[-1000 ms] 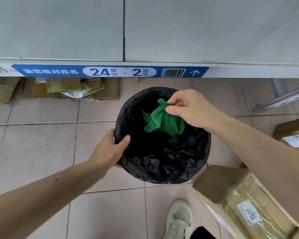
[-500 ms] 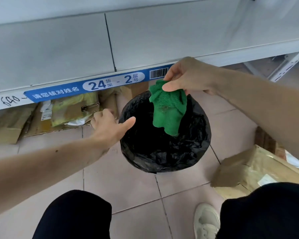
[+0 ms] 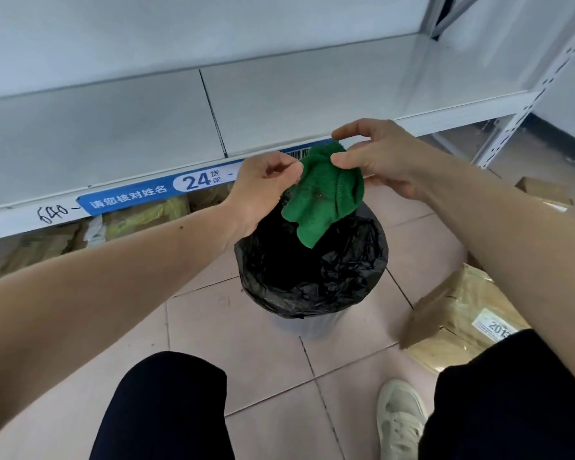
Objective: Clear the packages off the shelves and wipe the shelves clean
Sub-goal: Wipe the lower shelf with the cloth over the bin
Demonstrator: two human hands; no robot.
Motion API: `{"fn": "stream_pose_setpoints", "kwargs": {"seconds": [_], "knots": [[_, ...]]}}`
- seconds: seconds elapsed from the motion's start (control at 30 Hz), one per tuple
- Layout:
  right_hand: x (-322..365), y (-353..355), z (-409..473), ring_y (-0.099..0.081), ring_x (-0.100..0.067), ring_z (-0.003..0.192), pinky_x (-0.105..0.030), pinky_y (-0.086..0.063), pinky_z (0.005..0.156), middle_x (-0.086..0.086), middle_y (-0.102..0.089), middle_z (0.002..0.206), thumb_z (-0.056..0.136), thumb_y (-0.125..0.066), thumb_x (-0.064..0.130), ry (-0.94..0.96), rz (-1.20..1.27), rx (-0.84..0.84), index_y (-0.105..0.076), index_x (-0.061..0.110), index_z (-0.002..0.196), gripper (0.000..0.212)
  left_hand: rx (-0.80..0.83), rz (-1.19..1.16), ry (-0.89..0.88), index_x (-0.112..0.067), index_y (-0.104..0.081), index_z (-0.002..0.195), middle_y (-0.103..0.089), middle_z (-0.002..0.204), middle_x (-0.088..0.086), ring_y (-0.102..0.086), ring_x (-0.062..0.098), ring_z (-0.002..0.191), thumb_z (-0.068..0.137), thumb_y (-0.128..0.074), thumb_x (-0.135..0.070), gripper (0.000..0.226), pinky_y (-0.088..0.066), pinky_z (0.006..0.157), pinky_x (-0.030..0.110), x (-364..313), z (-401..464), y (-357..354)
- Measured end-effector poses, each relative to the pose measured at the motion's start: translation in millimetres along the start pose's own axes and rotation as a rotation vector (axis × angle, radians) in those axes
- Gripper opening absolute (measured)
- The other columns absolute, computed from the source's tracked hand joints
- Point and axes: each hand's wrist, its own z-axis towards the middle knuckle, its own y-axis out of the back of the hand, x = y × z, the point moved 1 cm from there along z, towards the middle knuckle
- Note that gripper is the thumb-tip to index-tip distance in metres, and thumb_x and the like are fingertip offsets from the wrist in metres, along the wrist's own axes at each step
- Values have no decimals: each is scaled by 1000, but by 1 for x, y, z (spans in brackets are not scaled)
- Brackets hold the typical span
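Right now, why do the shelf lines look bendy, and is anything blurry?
Head view: the wide-angle lens bows the shelf edge and tilts the upright post; the brown package at the right is slightly smeared, while the green cloth stays fairly sharp.

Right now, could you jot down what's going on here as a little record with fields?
Place: white metal shelf, bare on top, blue label strip reading 24
Left hand: pinches the cloth's left edge
Right hand: pinches the cloth's top
Cloth: crumpled green terry cloth, held above the bin
Bin: round bin with black plastic liner on the tiled floor
Nearby: brown paper parcel on the floor at right
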Motion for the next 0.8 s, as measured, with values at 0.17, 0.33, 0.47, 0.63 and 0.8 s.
{"fn": "stream_pose_setpoints", "kwargs": {"seconds": [0.17,0.33,0.47,0.63,0.8], "knots": [[-4,1,-19,-75,-18,87,-33,-61,72,-1,-71,109,93,-61,-2,-16,-128,164,-48,30,141,59,113,22,-26,-19,-58,84,-59,84,2,-55,13,76,100,-52,-21,18,-49,74,28,-30,4,6],[5,4,-31,-74,-20,94,-37,-60,81,3,-71,110,93,-67,15,34,-200,339,-37,42,148,69,241,149,-59,-22,-52,85,-52,80,-4,-48,7,70,105,-41,-24,23,-42,63,20,-65,7,9],[22,18,-30,-73,-25,97,-38,-57,86,-3,-74,114,78,-65,50,37,-307,440,-31,53,144,74,394,83,-75,-20,-50,81,-49,78,-2,-44,11,71,105,-42,-18,25,-39,66,28,-90,10,17],[33,27,-28,-69,-14,107,-28,-58,79,10,-70,119,80,-63,46,27,-342,457,-47,41,141,63,480,25,-88,-18,-50,80,-51,74,-4,-49,7,64,105,-41,-13,27,-44,57,18,-115,13,26],[37,36,-30,-55,-8,123,-29,-43,98,8,-62,133,73,-75,54,120,-273,207,-62,18,128,67,376,145,-95,-21,-50,78,-50,71,-6,-47,6,58,104,-42,-18,28,-42,53,18,-117,21,37]]}}
